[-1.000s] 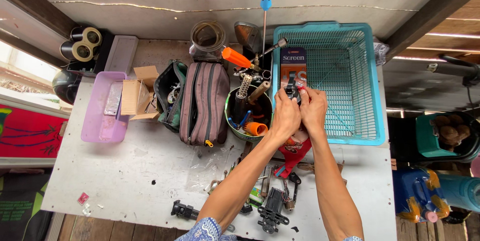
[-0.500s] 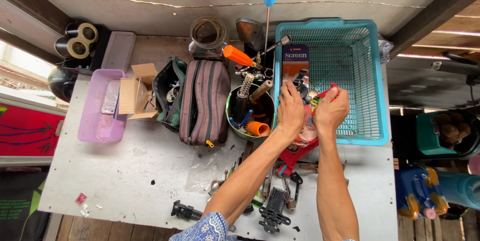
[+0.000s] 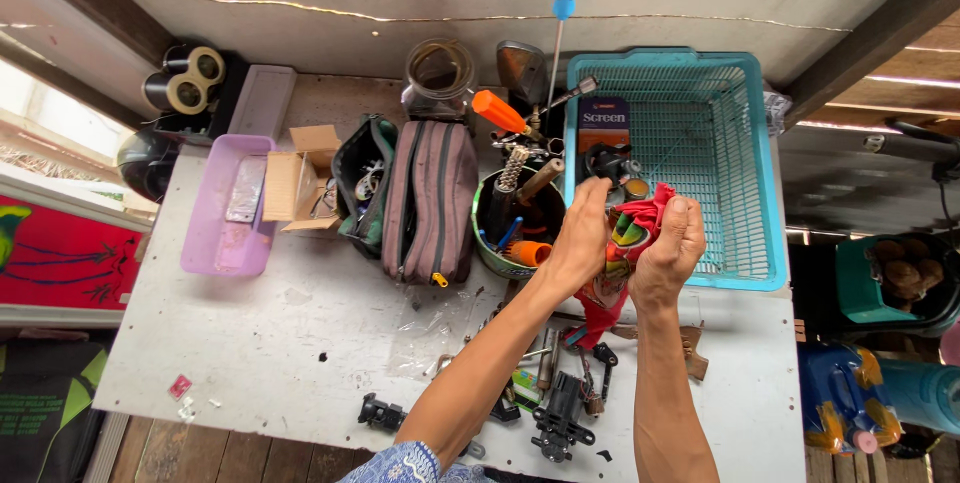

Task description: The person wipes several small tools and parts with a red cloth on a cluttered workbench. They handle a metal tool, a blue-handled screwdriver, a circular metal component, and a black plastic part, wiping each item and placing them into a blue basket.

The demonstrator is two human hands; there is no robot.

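Red cloth (image 3: 628,243): bunched between both hands at the near-left corner of the turquoise basket (image 3: 720,158), roughly centre-right of the frame; a tail of it hangs down toward 6 o'clock over the bench.
Cloth pattern: mostly red, with yellow and green patches showing in the folds.
Left hand (image 3: 583,241): at 9 o'clock of the cloth, fingers pointing up toward 12 o'clock, closed against the fabric and pressing it from the side.
Right hand (image 3: 668,248): at 3 o'clock of the cloth, curled into a loose fist around a wad of it, thumb on top.
Dark object (image 3: 603,161): sits just above the fingertips at 12 o'clock, inside the basket; whether the left hand touches it I cannot tell.
Handling: looks soft, limp and light, so it should crumple and drape rather than hold shape; no risk of breaking, though a loose end could snag on the tools below.
Where to hold: best gathered by the bunched middle, as both hands do now, rather than by the dangling tail.
Round tin (image 3: 515,228): at 9 o'clock of the left hand, packed with tools, including an orange-handled one.
Grey pouch (image 3: 432,201): farther toward 9 o'clock, lying flat.
White bench (image 3: 250,343): scattered black parts and small hardware at 6 o'clock, between the forearms.
Purple tray (image 3: 222,208): far at 9 o'clock, beside an open cardboard box (image 3: 300,188).
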